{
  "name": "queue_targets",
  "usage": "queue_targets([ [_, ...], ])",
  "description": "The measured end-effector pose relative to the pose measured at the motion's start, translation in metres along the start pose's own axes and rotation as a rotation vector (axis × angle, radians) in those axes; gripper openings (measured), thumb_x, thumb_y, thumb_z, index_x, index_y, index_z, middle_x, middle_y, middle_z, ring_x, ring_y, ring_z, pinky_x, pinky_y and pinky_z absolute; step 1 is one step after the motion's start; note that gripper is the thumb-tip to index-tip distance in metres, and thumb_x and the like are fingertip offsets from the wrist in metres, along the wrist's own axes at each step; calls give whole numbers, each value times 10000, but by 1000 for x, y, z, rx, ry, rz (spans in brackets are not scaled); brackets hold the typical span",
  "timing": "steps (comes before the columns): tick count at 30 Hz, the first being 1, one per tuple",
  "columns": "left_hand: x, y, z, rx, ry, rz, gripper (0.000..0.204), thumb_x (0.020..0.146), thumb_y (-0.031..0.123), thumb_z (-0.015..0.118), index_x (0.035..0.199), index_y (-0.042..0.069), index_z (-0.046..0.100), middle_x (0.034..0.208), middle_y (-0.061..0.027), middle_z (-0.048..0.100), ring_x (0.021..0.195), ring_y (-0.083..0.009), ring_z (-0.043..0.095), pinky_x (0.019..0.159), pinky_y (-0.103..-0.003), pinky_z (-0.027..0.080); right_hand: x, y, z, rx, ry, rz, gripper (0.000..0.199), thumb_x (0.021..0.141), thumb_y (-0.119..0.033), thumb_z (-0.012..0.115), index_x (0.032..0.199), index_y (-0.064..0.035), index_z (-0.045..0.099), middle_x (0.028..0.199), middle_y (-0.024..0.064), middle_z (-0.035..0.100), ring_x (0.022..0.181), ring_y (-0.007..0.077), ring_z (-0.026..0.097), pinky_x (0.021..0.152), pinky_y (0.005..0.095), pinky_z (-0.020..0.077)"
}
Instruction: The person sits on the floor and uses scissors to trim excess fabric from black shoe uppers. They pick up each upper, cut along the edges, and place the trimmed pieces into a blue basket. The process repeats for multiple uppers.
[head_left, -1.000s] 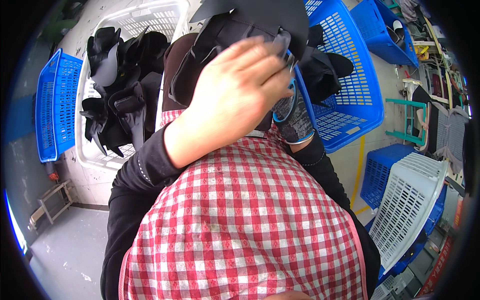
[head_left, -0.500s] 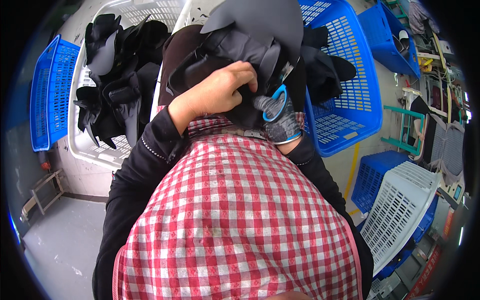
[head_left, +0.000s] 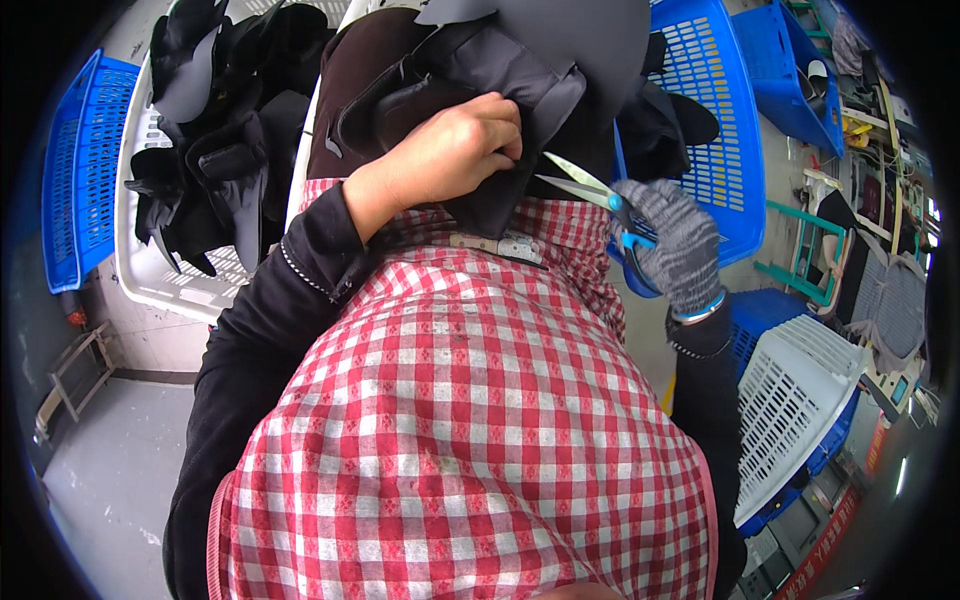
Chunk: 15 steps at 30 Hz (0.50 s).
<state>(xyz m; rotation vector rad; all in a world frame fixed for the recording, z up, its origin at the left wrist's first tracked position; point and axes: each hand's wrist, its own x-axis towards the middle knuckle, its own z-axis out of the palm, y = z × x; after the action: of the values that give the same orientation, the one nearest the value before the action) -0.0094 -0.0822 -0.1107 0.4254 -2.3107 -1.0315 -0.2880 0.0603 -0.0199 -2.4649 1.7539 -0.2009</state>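
A black piece of sewn fabric [head_left: 510, 65] with broad, stiff, rounded flaps lies across my lap. My left hand [head_left: 455, 145], bare, is closed on its near edge, fingertips pinched together against the cloth. In my right hand [head_left: 678, 245], which wears a grey knitted glove, is a pair of scissors [head_left: 614, 202] with blue handles. Their blades are spread and point left toward the fabric, their tips close beside its edge. What lies right under my left fingertips is hidden.
To the left, a white plastic basket [head_left: 135, 255] holds several similar black pieces [head_left: 235, 170]. A blue basket [head_left: 735, 130] on the right holds more of them. Further blue crates [head_left: 90, 170] and a tilted white basket [head_left: 800, 400] stand around. My red checked apron [head_left: 450, 400] covers my front.
My right hand has moved right and nearer to me, away from the fabric, and the scissors have swung round so their spread blades point left. My left hand keeps its pinch.
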Motion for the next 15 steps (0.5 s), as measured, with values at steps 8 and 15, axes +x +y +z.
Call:
queue_targets([
  [8,-2,2,-3,-9,7,-12,134,795,-24,759,910,-19,690,981,-105,636,972,-283,654,838,-359,553,59,6,-37,-279,-223,-332,339,897,-223,729,1216,-112,704,890,126,688,788,260,679,693,368,548],
  [15,-1,-4,1,-45,17,7,133,791,-43,750,900,-15,678,979,-111,631,963,-289,655,838,-357,551,93,8,-46,-423,-500,-477,279,996,-255,640,1209,-79,677,871,134,694,748,225,670,652,354,533],
])
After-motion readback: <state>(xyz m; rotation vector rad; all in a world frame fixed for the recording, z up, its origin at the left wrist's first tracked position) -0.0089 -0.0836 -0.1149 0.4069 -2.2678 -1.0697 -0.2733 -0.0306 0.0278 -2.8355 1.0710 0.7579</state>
